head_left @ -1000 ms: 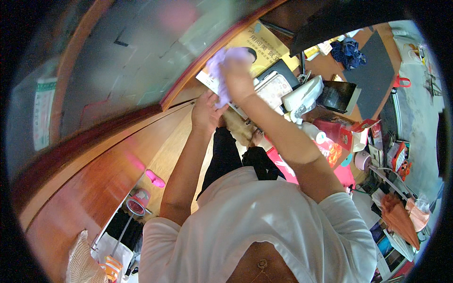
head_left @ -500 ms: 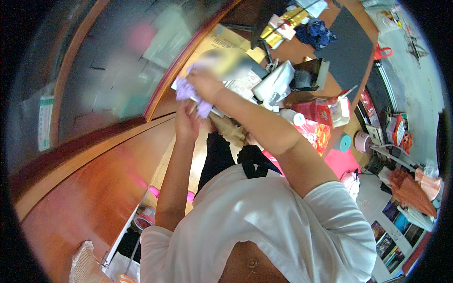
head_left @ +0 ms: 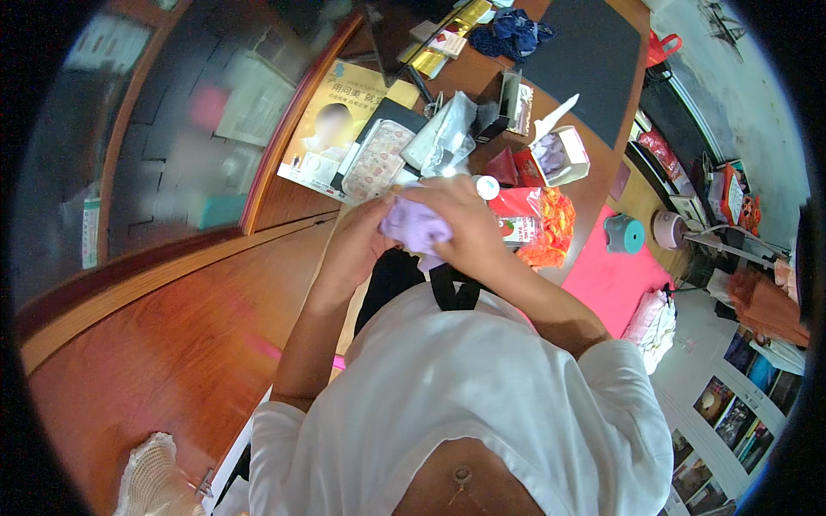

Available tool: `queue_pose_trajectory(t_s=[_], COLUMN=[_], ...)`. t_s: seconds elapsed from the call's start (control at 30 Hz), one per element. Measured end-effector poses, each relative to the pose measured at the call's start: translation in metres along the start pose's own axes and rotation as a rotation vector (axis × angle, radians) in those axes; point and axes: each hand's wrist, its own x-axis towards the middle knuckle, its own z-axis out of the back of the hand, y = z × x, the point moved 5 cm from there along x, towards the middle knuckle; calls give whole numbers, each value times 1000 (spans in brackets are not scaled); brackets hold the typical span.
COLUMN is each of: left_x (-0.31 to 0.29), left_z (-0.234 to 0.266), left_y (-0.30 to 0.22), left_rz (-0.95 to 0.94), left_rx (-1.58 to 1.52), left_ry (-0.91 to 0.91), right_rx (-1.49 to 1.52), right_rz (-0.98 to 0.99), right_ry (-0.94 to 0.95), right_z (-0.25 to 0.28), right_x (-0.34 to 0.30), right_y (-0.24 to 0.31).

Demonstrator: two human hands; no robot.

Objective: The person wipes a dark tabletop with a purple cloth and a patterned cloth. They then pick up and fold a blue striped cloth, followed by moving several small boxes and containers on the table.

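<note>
A lavender cloth [head_left: 417, 230] is bunched up between my hands, just in front of my waist at the near edge of the desk. My left hand [head_left: 357, 245] is closed on the cloth's left side. From the right, my right hand [head_left: 469, 228] grips it, with fingers over its top. Motion blurs the right fingers a little. Just beyond the hands lie a pale patterned flat case [head_left: 379, 159] and a clear plastic bag [head_left: 452, 133]. A white round-capped bottle [head_left: 487, 187] stands close by my right hand.
Left of me are a glass-doored cabinet [head_left: 198, 120] and a wooden panel [head_left: 172, 344]. On the desk are a yellow printed sheet [head_left: 308, 142], a black box [head_left: 492, 120], a white-and-red box [head_left: 572, 159], an orange packet [head_left: 557, 228] and a dark mat [head_left: 585, 60].
Both hands have drawn back from above the yellow sheet toward my waist, bringing the cloth along. It hung loosely before and is now gathered between both hands. The head view has shifted.
</note>
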Motion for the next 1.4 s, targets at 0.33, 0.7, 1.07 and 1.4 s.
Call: queue_pose_trajectory(t_s=[0.33, 0.7, 1.07, 1.4], left_x=[71, 111, 102, 94], left_z=[-124, -165, -173, -185], left_y=[6, 55, 37, 3], left_rz=[-702, -823, -812, -325], left_rx=[1254, 1513, 970, 104], left_ry=[69, -158, -30, 134], right_rx=[64, 159, 394, 556], right_rz=[-363, -489, -555, -585], right_ry=[-284, -408, -776, -689], right_z=[70, 86, 119, 149], right_x=[-138, -169, -195, -164], right_y=[-53, -68, -107, -148])
